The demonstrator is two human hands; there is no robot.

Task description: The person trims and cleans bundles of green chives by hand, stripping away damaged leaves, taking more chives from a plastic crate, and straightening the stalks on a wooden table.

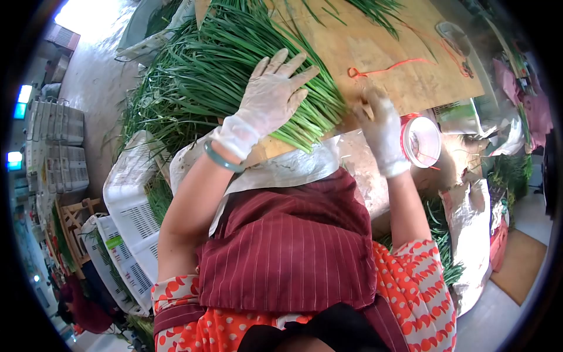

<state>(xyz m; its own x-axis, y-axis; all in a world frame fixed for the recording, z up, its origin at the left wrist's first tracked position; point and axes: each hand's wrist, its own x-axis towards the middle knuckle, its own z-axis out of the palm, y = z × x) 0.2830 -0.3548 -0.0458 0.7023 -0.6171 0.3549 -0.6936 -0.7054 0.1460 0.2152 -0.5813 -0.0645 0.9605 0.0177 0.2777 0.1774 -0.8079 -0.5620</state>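
Long green garlic chives [205, 76] lie in a large heap on the wooden board [328, 53], their pale cut stem ends toward my right. My left hand [272, 91], in a thin white glove, rests spread and flat on top of the stalks. To the right of the stem ends, my right hand [381, 129], also gloved, is closed with its fingers curled together. What it pinches, if anything, is hidden. An orange-red tie [387, 68] with a small loop lies on the board just beyond my right hand.
A white tub [422, 142] with red ties round it stands right of my right hand. More chives [378, 14] lie at the board's far edge. White plastic crates [132, 193] stand at the left, and a white sack [469, 234] is at the right.
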